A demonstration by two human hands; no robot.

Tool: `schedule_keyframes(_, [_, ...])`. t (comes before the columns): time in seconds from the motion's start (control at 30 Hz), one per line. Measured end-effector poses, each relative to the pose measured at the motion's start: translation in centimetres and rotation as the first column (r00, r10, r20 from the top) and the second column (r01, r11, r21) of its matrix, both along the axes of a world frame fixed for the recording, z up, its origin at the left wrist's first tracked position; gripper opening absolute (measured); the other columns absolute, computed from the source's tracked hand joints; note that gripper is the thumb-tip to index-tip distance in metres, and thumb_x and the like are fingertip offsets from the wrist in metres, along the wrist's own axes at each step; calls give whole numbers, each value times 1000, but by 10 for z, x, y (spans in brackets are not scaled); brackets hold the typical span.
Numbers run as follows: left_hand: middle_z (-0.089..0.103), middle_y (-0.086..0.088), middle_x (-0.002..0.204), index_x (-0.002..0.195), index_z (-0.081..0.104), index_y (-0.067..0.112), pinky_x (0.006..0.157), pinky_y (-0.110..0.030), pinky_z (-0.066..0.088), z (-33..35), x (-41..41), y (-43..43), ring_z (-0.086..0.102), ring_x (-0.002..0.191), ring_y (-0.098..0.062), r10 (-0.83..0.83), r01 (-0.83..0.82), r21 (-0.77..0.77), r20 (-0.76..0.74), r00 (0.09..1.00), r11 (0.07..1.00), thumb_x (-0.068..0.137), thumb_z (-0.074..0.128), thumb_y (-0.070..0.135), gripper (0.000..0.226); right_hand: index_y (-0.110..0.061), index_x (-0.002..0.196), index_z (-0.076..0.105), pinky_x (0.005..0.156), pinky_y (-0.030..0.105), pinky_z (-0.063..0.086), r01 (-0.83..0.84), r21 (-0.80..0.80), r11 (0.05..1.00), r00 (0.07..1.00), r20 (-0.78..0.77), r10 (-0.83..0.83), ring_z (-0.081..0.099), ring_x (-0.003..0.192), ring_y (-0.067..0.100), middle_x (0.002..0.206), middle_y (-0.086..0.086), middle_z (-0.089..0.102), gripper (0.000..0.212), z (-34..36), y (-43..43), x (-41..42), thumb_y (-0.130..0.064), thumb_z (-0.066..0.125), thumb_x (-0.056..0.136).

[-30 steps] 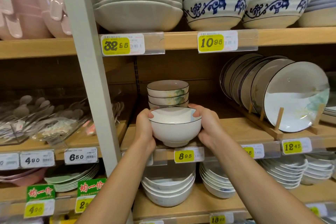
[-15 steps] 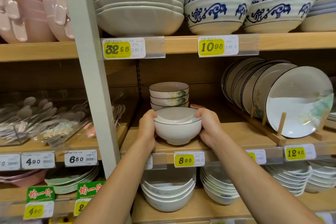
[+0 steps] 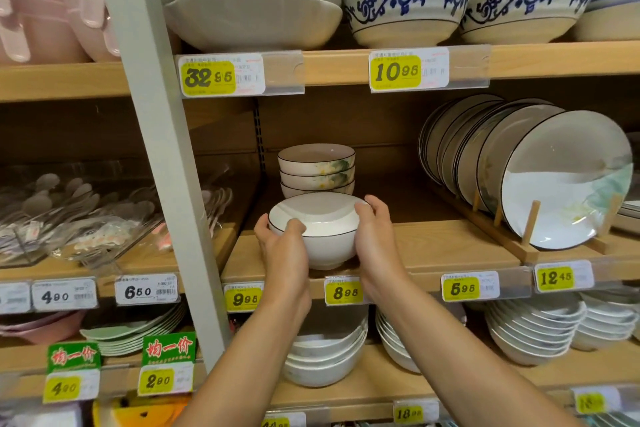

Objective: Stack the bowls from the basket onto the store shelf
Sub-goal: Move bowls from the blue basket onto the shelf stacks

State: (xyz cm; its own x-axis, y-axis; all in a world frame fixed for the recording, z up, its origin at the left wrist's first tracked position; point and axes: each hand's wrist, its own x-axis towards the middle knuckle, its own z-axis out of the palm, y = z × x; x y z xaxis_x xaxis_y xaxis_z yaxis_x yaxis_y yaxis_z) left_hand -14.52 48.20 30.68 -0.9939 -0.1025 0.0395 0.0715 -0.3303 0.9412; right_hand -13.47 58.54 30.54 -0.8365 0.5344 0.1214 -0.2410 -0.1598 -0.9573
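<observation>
I am cupping the white bowl [image 3: 325,239] between my left hand [image 3: 282,246] and right hand [image 3: 374,239], fingers curling round its sides and dark rim; it is resting, I think, on the shelf [image 3: 433,246] just in front of the stack of bowls [image 3: 317,166]; being glazed, stiff and breakable, it is asking for a two-sided hold below the rim.

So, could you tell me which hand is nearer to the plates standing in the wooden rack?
Right. The right hand holds the white bowl on the side facing the plates; the left hand holds its far side.
</observation>
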Motion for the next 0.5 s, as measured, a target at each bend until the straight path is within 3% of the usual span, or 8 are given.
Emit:
schedule_keyframes(0.07, [57,-5,113,138,40,21,72,-34,51,8,-10,-10,57,94,-19,-12,12,1,38,999,1000,86,43,7,54,-32,134,42,75,25,49,-11,32,999,1000,-11,11,55,104,9,116,-7,56,38,-5,0,7,-38,42,96])
schedule_keyframes(0.13, [64,-9,113,122,56,16,85,-40,53,13,-21,-21,60,99,-25,-66,66,-1,85,994,998,83,41,7,42,-29,126,50,90,33,49,-4,65,998,1000,22,3,55,110,12,118,-7,58,34,2,10,7,-40,43,95])
schedule_keyframes(0.2, [69,-9,108,110,63,17,93,-43,51,14,-27,-31,63,102,-27,-124,123,19,124,984,992,84,43,12,33,-30,102,60,91,36,50,-75,87,993,992,104,66,59,104,13,108,-6,64,17,15,21,2,-34,45,95])
schedule_keyframes(0.27, [71,-6,105,107,64,19,89,-40,53,11,-24,-36,65,99,-23,-147,143,47,110,983,989,87,46,19,27,-27,94,63,90,38,51,-190,33,981,965,190,181,61,100,16,103,-1,68,14,24,29,-1,-27,49,95])
schedule_keyframes(0.37, [67,4,105,102,61,28,75,-29,49,-2,-8,-30,61,99,-13,-84,81,68,46,995,994,87,52,24,19,-19,105,63,96,40,50,-269,31,963,939,230,255,61,103,20,110,4,67,19,27,32,-9,-17,50,92])
schedule_keyframes(0.43, [63,7,108,114,56,27,72,-25,44,-6,0,-23,57,100,-9,-84,83,30,-1,997,996,86,52,24,29,-17,115,62,100,41,48,-273,50,961,942,217,256,60,107,20,115,6,66,27,27,30,-11,-14,47,92])
schedule_keyframes(0.5, [62,3,110,123,51,24,73,-28,46,-4,-1,-19,57,101,-12,-89,89,-3,10,996,996,85,49,22,38,-19,111,62,100,43,48,-254,58,965,950,201,238,59,108,22,116,7,65,26,24,27,-10,-13,45,92])
